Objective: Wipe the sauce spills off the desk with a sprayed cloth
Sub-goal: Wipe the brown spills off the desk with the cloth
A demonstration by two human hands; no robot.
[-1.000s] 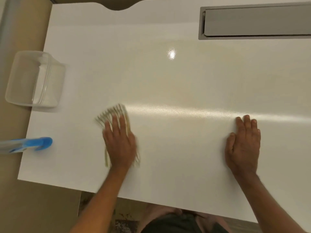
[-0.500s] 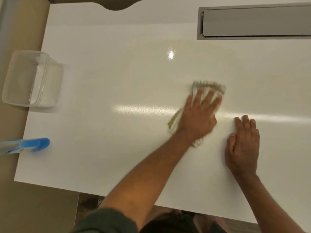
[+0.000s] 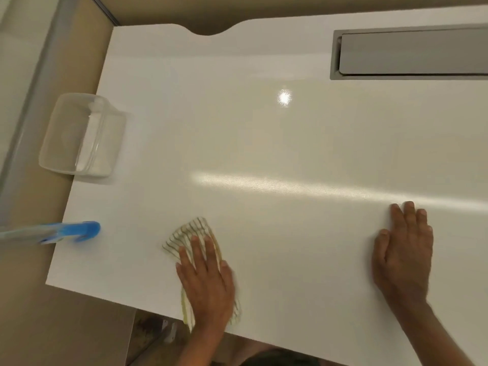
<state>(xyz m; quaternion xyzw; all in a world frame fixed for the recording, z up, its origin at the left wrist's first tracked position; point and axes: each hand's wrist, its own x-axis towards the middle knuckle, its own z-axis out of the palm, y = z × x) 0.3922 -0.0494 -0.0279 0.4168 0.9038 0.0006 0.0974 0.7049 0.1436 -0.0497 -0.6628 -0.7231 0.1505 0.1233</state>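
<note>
Near the front edge of the white tabletop (image 3: 264, 143), the left hand (image 3: 206, 283) lies flat on a striped cloth (image 3: 188, 233), fingers straight and pressing it down rather than curling round it. The cloth's far end fans out beyond the fingertips, and its near end trails to the tabletop's front edge under the wrist. The right hand (image 3: 404, 247) rests palm down on the bare surface well to the right, fingers straight and together, holding nothing; it looks like a brace for the body.

As for progress, no sauce mark shows anywhere on the visible surface: it reads as an even, glossy white, with a bright spot of glare and a long streak of reflected light across the middle. A thin smear could hide in that glare, so I cannot rule one out. By this view the wiping seems largely done, and the present pass over the front left area may be among the last.

A blue spray bottle (image 3: 71, 231) lies at the left edge, apart from the cloth, and a clear plastic box (image 3: 81, 136) sits further back on that side. A grey recessed tray (image 3: 412, 54) is set into the far right.
</note>
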